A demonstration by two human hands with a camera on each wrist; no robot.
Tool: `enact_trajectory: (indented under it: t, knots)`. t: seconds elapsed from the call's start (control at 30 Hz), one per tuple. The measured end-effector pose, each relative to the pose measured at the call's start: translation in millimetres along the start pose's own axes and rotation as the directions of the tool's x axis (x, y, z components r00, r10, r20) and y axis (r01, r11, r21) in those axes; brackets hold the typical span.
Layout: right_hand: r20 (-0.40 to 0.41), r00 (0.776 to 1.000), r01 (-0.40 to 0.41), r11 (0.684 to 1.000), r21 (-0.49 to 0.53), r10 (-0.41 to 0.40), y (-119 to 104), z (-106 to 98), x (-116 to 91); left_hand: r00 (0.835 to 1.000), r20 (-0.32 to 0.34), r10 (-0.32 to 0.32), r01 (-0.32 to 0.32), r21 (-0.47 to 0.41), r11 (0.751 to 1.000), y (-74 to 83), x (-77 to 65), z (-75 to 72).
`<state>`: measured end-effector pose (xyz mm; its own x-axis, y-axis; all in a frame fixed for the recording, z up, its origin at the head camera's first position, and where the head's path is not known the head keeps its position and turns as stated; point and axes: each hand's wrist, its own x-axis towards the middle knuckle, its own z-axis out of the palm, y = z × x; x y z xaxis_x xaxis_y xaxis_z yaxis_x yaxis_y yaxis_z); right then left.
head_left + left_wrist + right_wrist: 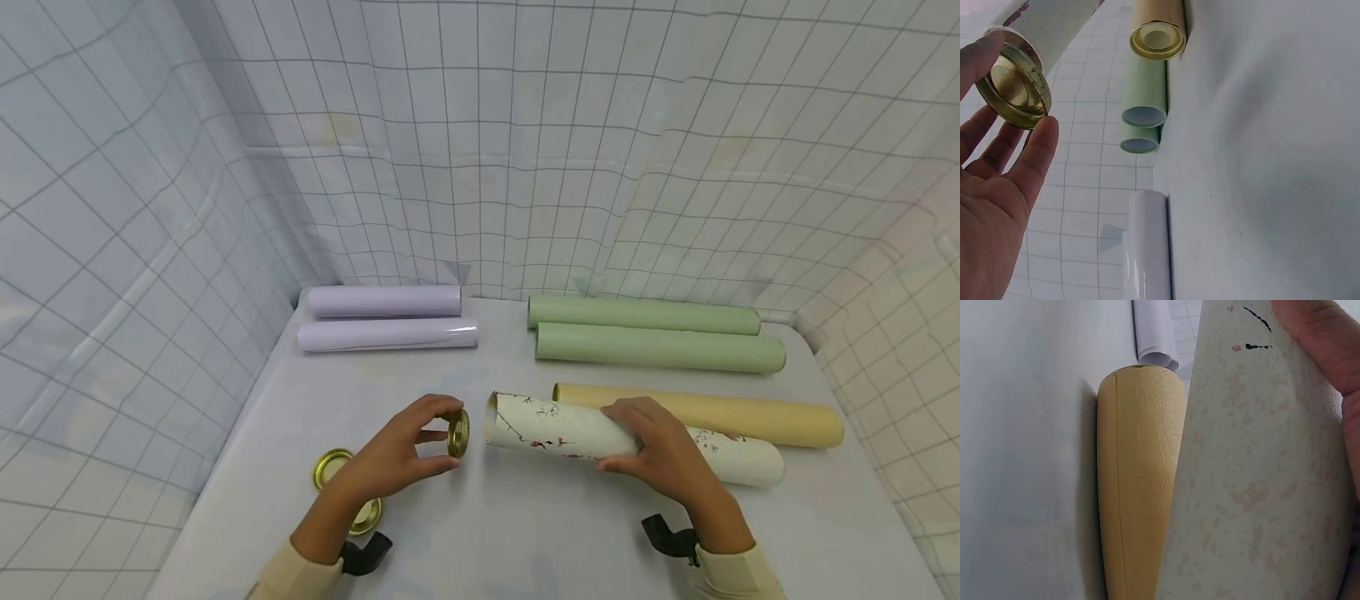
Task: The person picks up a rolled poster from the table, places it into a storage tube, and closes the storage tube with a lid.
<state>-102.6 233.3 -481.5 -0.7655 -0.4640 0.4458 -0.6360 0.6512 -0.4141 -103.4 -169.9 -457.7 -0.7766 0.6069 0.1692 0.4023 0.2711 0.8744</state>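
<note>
In the head view my left hand [390,457] pinches a gold metal cap [462,433] by its rim, holding it on edge. Just right of the cap, a small gap away, is the open end of a white cardboard tube [536,423] printed with flowering branches. My right hand [663,454] grips that tube around its middle, thumb on the near side. In the left wrist view the recessed cap [1016,87] overlaps the tube's end, so contact there is unclear. Two more gold caps [365,518] lie beside my left forearm, partly hidden by it.
A yellow tube [750,417] lies right behind the white one; its near end carries a gold cap [1157,40]. Two green tubes [660,347] lie farther back on the right. Two lilac rolls [386,335] lie at the back left. Gridded white cloth [480,167] surrounds the table.
</note>
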Motion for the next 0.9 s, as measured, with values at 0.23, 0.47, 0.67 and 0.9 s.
enact_trajectory:
  t: [0.23, 0.47, 0.67, 0.9]
  knots:
    - [-0.013, 1.0, 0.023, 1.0, 0.001, -0.022, 2.4, 2.2, -0.3, 0.999, -0.039, 0.026, -0.025, 0.021, 0.999, 7.3, 14.4, 6.1]
    - [0.002, 1.0, 0.016, 1.0, 0.0, -0.016, 1.0, 3.1, -0.2, 0.999, -0.014, 0.039, -0.04, -0.023, 0.999, 10.3, 24.1, 10.0]
    - [0.012, 1.0, 0.016, 1.0, -0.007, -0.016, -1.8, 2.6, 0.4, 0.998, -0.017, 0.062, -0.062, -0.015, 0.998, 23.1, 27.2, 12.0]
    - [0.004, 1.0, 0.026, 1.0, -0.009, -0.026, -1.2, 4.1, -0.5, 0.999, -0.005, 0.053, -0.054, -0.037, 0.998, 44.7, 28.5, 9.1]
